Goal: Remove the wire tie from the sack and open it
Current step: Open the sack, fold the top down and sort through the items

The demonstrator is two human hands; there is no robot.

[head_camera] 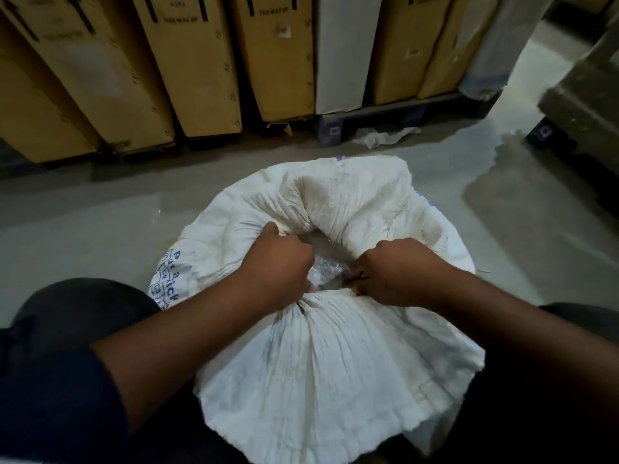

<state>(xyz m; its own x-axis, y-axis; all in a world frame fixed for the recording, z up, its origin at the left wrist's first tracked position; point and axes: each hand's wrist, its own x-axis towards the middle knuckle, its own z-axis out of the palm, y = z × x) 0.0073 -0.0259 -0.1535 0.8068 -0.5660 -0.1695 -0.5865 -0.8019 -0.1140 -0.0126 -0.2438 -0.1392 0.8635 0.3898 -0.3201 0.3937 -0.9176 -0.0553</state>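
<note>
While both hands [274,262] [398,272] grip sack [335,363] mouth edges — partly open.

Tall cardboard boxes [201,61] are standing in a row along the back, one white box [345,51] among them, and crumpled paper [385,135] is lying on the grey floor [100,212].

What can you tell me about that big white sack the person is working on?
The sack is white woven material, creased and a little grubby, with blue print on its left side. It stands on the grey floor between the person's knees. Its gathered mouth is parted, showing clear plastic inside. The left hand and right hand grip the mouth's opposite edges.
</note>
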